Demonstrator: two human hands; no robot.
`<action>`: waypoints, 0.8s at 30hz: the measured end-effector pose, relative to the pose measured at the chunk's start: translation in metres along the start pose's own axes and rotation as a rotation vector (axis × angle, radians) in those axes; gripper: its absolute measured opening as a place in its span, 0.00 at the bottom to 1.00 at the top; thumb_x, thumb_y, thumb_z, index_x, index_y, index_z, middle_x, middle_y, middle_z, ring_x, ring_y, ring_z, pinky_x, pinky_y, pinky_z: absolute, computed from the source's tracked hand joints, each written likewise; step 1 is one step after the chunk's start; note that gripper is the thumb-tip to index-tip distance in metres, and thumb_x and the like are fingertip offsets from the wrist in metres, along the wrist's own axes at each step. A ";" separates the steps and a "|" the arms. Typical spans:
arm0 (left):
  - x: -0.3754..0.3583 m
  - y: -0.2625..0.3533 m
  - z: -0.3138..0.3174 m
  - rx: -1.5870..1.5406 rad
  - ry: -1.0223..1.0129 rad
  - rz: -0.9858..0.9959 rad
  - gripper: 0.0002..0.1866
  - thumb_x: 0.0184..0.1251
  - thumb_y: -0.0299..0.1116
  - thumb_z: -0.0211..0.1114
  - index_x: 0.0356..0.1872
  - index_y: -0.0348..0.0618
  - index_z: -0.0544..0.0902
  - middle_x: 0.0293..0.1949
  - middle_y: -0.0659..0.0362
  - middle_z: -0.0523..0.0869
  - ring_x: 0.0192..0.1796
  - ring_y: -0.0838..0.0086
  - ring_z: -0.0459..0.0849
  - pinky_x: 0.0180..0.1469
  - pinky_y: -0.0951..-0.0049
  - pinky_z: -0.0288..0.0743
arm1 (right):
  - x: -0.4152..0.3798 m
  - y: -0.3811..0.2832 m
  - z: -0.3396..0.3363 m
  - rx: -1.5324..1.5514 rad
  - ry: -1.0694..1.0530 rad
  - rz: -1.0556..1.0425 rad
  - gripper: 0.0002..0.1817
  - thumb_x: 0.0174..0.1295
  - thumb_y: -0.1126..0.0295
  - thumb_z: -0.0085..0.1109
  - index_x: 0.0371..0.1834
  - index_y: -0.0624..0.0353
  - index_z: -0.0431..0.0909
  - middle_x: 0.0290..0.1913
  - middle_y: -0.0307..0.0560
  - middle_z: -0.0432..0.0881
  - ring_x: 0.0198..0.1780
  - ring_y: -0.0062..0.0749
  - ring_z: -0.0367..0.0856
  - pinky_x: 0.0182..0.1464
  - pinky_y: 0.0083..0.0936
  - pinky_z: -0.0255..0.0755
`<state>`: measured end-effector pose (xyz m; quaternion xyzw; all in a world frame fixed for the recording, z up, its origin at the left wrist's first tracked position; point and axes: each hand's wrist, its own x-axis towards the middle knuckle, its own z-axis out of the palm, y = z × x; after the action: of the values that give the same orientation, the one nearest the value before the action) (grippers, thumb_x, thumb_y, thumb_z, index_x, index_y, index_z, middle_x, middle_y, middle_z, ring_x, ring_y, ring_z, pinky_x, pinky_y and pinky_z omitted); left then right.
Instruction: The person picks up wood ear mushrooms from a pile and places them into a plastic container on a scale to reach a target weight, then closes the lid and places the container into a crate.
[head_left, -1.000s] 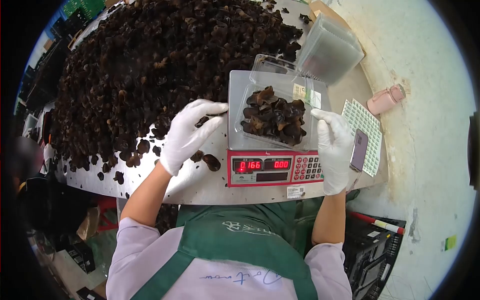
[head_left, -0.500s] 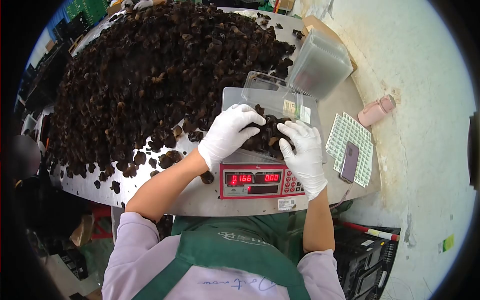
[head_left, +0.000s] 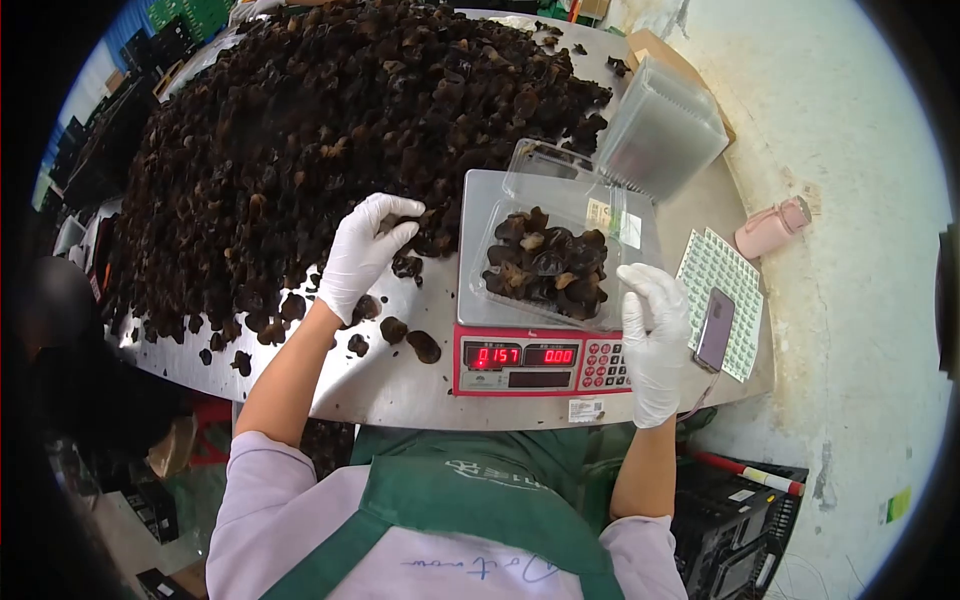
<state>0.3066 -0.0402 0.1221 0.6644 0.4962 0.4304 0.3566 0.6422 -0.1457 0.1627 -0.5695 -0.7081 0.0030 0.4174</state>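
My left hand [head_left: 362, 255], in a white glove, is at the near right edge of a large heap of dark wood ear mushrooms [head_left: 300, 150]. Its thumb and fingers close around a small brownish piece, partly hidden. White-gloved too, my right hand [head_left: 655, 335] hovers by the right side of the scale, fingers loosely curved and apart, holding nothing. Between the hands a clear plastic clamshell box [head_left: 490, 225], its lid folded back, rests on the scale's grey plate [head_left: 475, 300]. Wood ear mushrooms [head_left: 550, 262] fill its base. The red scale panel [head_left: 540, 362] reads 0.157.
Behind the scale, nested clear plastic boxes [head_left: 665, 130] stand beside cardboard. To the right are sticker sheets [head_left: 735, 285], a phone [head_left: 713, 330] and a pink bottle [head_left: 772, 226] against the wall. Loose mushroom pieces [head_left: 424, 346] lie left of the scale on the metal table [head_left: 390, 395].
Both hands have come off the mushrooms in the box. The left went left to the heap's edge, the right moved right. The reading fell from 0.166 to 0.157, and the view shifted slightly.
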 end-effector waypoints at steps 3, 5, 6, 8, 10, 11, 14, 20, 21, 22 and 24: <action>-0.014 -0.027 -0.015 0.538 -0.109 0.178 0.21 0.60 0.22 0.71 0.56 0.44 0.84 0.54 0.53 0.84 0.50 0.64 0.85 0.53 0.72 0.80 | -0.007 0.006 -0.005 -0.024 0.023 0.005 0.11 0.64 0.77 0.62 0.49 0.57 0.85 0.49 0.46 0.84 0.54 0.42 0.79 0.61 0.37 0.69; -0.030 -0.026 -0.018 0.630 -0.087 0.188 0.23 0.61 0.23 0.72 0.59 0.44 0.84 0.59 0.51 0.81 0.57 0.62 0.83 0.59 0.71 0.78 | -0.011 0.007 -0.008 -0.014 0.029 0.039 0.11 0.64 0.77 0.62 0.49 0.57 0.85 0.49 0.46 0.84 0.54 0.42 0.79 0.61 0.37 0.70; -0.033 -0.028 -0.020 0.628 -0.094 0.183 0.23 0.61 0.23 0.72 0.59 0.44 0.84 0.59 0.51 0.81 0.57 0.62 0.83 0.59 0.71 0.78 | -0.014 0.008 -0.010 -0.005 0.036 0.072 0.11 0.64 0.77 0.62 0.48 0.57 0.85 0.49 0.46 0.85 0.54 0.42 0.79 0.61 0.37 0.70; -0.041 -0.032 -0.023 0.354 -0.010 0.151 0.21 0.61 0.26 0.73 0.57 0.46 0.85 0.57 0.55 0.83 0.51 0.65 0.85 0.53 0.70 0.80 | -0.018 0.014 -0.012 0.007 0.015 0.107 0.10 0.65 0.77 0.61 0.49 0.57 0.85 0.49 0.46 0.85 0.55 0.42 0.79 0.62 0.36 0.70; -0.049 -0.016 -0.024 0.259 -0.012 0.042 0.19 0.66 0.25 0.71 0.58 0.43 0.84 0.47 0.60 0.87 0.43 0.77 0.82 0.50 0.74 0.80 | -0.020 0.017 -0.014 0.002 0.010 0.131 0.10 0.67 0.76 0.60 0.49 0.58 0.85 0.49 0.46 0.85 0.55 0.41 0.79 0.62 0.36 0.70; -0.053 -0.013 -0.023 0.104 -0.023 -0.035 0.18 0.67 0.26 0.70 0.58 0.41 0.84 0.47 0.61 0.87 0.43 0.79 0.81 0.49 0.76 0.79 | -0.020 0.018 -0.014 0.002 0.008 0.147 0.10 0.67 0.75 0.60 0.48 0.59 0.85 0.48 0.47 0.85 0.54 0.41 0.79 0.63 0.35 0.69; -0.066 -0.002 -0.018 -0.151 -0.062 -0.175 0.16 0.70 0.28 0.69 0.57 0.39 0.84 0.46 0.64 0.87 0.42 0.83 0.80 0.47 0.78 0.77 | -0.023 0.024 -0.015 -0.002 -0.002 0.171 0.10 0.67 0.75 0.60 0.49 0.60 0.85 0.48 0.47 0.85 0.54 0.40 0.80 0.63 0.35 0.70; -0.073 0.009 -0.003 -0.361 -0.124 -0.270 0.17 0.75 0.35 0.66 0.58 0.39 0.83 0.40 0.66 0.88 0.38 0.86 0.80 0.44 0.84 0.75 | -0.007 0.030 -0.013 0.349 -0.030 0.512 0.13 0.74 0.72 0.51 0.53 0.64 0.84 0.53 0.45 0.85 0.59 0.31 0.80 0.64 0.31 0.70; -0.070 0.014 0.002 -0.389 -0.150 -0.299 0.17 0.75 0.36 0.66 0.59 0.39 0.83 0.39 0.66 0.87 0.38 0.86 0.80 0.44 0.84 0.74 | 0.003 0.031 -0.008 0.347 -0.027 0.504 0.13 0.74 0.72 0.51 0.53 0.64 0.84 0.53 0.45 0.85 0.59 0.31 0.80 0.64 0.31 0.70; -0.068 0.021 0.008 -0.416 -0.175 -0.327 0.18 0.75 0.38 0.66 0.59 0.40 0.82 0.39 0.66 0.87 0.37 0.86 0.80 0.43 0.84 0.74 | 0.014 0.031 -0.002 0.569 -0.003 0.597 0.14 0.75 0.70 0.50 0.54 0.64 0.83 0.55 0.45 0.85 0.60 0.31 0.80 0.65 0.30 0.70; -0.061 0.032 0.022 -0.453 -0.202 -0.315 0.18 0.74 0.38 0.66 0.59 0.41 0.83 0.39 0.65 0.87 0.37 0.85 0.81 0.43 0.83 0.74 | 0.025 0.035 0.002 0.793 0.025 0.671 0.16 0.76 0.69 0.48 0.56 0.64 0.82 0.56 0.45 0.84 0.61 0.31 0.80 0.66 0.30 0.70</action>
<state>0.3295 -0.1085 0.1295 0.5219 0.4464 0.4015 0.6059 0.6688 -0.1118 0.1594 -0.5632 -0.4257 0.3980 0.5858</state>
